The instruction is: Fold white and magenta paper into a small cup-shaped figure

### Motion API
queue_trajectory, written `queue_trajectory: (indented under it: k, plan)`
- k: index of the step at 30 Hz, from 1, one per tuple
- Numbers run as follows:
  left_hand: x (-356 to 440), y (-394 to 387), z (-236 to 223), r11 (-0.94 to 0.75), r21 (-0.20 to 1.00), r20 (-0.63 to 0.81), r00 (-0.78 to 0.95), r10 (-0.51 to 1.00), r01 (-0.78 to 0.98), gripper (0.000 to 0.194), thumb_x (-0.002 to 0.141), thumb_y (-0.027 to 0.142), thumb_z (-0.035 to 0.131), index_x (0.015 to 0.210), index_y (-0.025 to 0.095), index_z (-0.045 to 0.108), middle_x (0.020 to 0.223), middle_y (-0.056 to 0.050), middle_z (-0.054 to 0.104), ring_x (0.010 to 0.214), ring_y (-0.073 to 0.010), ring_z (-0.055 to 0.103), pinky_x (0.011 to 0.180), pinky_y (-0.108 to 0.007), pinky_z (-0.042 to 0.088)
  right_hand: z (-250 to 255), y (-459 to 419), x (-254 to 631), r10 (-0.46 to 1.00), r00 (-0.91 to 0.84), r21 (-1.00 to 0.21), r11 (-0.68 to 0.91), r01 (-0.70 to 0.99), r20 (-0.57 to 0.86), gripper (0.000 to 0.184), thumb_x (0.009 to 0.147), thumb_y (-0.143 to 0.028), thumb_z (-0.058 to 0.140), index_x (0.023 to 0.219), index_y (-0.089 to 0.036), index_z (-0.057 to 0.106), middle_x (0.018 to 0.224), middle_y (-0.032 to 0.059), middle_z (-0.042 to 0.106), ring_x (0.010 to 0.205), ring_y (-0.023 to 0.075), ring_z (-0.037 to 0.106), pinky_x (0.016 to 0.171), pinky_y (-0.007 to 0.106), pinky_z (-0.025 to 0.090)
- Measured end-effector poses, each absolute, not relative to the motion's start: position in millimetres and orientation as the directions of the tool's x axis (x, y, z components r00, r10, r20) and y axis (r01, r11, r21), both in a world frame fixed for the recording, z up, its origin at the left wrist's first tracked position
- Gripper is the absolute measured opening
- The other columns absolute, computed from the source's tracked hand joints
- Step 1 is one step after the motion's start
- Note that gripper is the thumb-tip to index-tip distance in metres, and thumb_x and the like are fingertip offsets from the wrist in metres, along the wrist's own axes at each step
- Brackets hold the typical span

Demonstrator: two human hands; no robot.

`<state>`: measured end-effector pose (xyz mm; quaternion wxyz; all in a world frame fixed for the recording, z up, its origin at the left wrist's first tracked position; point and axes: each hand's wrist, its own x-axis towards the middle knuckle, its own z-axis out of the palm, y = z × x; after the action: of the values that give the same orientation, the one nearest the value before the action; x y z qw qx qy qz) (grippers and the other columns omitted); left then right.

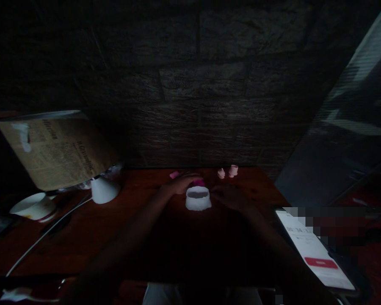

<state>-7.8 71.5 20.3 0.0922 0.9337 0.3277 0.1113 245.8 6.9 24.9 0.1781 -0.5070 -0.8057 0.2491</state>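
A white, bowl-like piece with an uneven rim [198, 204] stands upright on the wooden table in front of me, its opening facing up. Behind it and to its left, my left hand [183, 183] reaches in with fingers stretched over a magenta lump [198, 182]; whether they touch it is unclear. My right hand [230, 197] rests low at the right of the white piece, its fingers lost in shadow. A pink piece [174, 174] lies just beyond my left hand. Two small pale pink shaped pieces, one lower [221, 173] and one taller [233, 171], stand farther back.
On the left are a lamp with a newsprint shade [57, 148], its white cord [47, 231] and a paper cup lying on its side [34, 206]. A lit phone [316, 250] sits at the right. A dark block wall [197, 101] rises behind the table [139, 178].
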Motion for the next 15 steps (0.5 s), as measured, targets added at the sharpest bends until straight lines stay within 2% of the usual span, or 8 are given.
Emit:
queue_trajectory:
  k: [2, 5, 10, 13, 15]
  plan:
    - [-2.2, 70.1, 21.9, -0.755, 0.236, 0.158, 0.743, 0.651, 0.611, 0.049, 0.084, 0.011, 0.062, 0.133, 0.019, 0.06, 0.146, -0.015, 0.056, 0.137, -0.0282, 0.049, 0.114, -0.043, 0.037, 23.4, 7.6, 246.0, 0.907, -0.418, -0.584, 0.362, 0.726, 0.043, 0.024, 0.093, -0.026, 0.056, 0.105, -0.02, 0.075, 0.102, 0.0074, 0.078, 0.088, 0.0217, 0.073, 0.084, 0.033, 0.052]
    - [3.4, 67.3, 25.6, -0.748, 0.234, 0.143, 0.739, 0.659, 0.621, 0.049, 0.082, 0.019, 0.068, 0.13, 0.016, 0.059, 0.15, -0.017, 0.051, 0.136, -0.0296, 0.049, 0.115, -0.042, 0.034, 20.3, 9.2, 245.7, 0.907, -0.417, -0.585, 0.371, 0.721, 0.061, 0.023, 0.092, -0.025, 0.056, 0.103, -0.019, 0.076, 0.101, 0.008, 0.078, 0.09, 0.0221, 0.073, 0.083, 0.033, 0.052]
    - [4.2, 67.2, 29.1, -0.681, 0.304, 0.056, 0.701, 0.711, 0.666, 0.05, 0.083, 0.026, 0.067, 0.131, 0.021, 0.055, 0.132, -0.012, 0.066, 0.117, -0.0262, 0.062, 0.101, -0.037, 0.046, 18.9, 10.8, 247.0, 0.905, -0.421, -0.591, 0.372, 0.716, 0.059, 0.024, 0.093, -0.027, 0.056, 0.105, -0.018, 0.075, 0.097, 0.0083, 0.078, 0.084, 0.0207, 0.072, 0.081, 0.033, 0.052]
    - [3.7, 68.6, 29.5, -0.673, 0.348, 0.152, 0.669, 0.727, 0.652, 0.058, 0.078, 0.023, 0.07, 0.134, 0.022, 0.055, 0.136, -0.014, 0.062, 0.124, -0.029, 0.058, 0.102, -0.039, 0.044, 21.1, 10.2, 248.1, 0.901, -0.432, -0.601, 0.368, 0.709, 0.043, 0.025, 0.094, -0.029, 0.054, 0.105, -0.018, 0.074, 0.095, 0.0078, 0.077, 0.08, 0.0197, 0.07, 0.078, 0.033, 0.052]
    - [3.4, 69.4, 30.5, -0.693, 0.379, 0.258, 0.649, 0.716, 0.613, 0.052, 0.075, 0.02, 0.071, 0.126, 0.024, 0.061, 0.131, -0.012, 0.064, 0.122, -0.0291, 0.058, 0.102, -0.039, 0.044, 22.6, 9.7, 248.2, 0.902, -0.43, -0.602, 0.361, 0.712, 0.031, 0.025, 0.095, -0.029, 0.054, 0.105, -0.016, 0.073, 0.093, 0.0085, 0.077, 0.078, 0.0196, 0.07, 0.075, 0.032, 0.051]
